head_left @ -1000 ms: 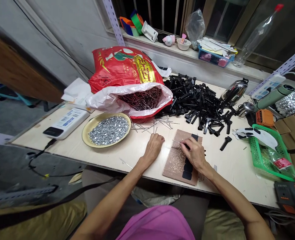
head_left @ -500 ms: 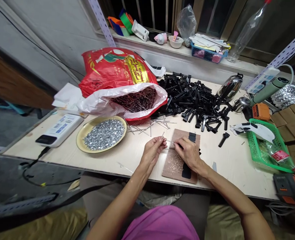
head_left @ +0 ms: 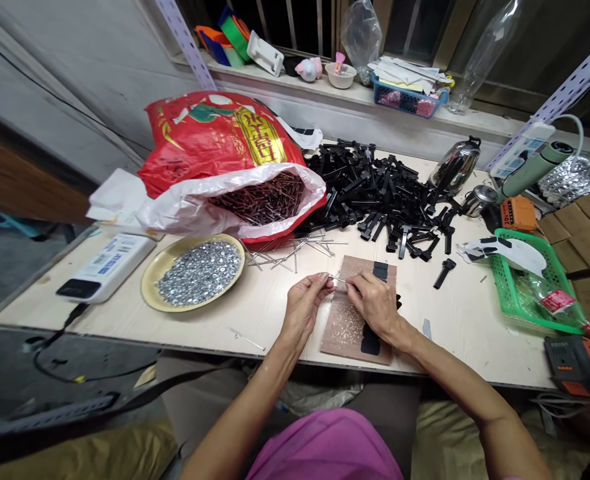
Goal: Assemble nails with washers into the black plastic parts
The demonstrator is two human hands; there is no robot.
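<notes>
The left hand (head_left: 305,303) and right hand (head_left: 375,307) meet just above a brown board (head_left: 347,330) that lies on the worktop (head_left: 255,307). Between them is a thin metal pin (head_left: 339,280). The right fingers (head_left: 353,288) are closed on one end and the left fingers (head_left: 327,282) are pinched shut at the other. A black strip (head_left: 369,345) lies on the board under the right hand.

Just beyond the fingers lie loose pins (head_left: 295,250), and farther back an open bag (head_left: 255,200) full of them. A dish of small silver pieces (head_left: 197,270) sits well to the left of the left fingers. A heap of black plastic parts (head_left: 379,193) lies beyond the right fingers.
</notes>
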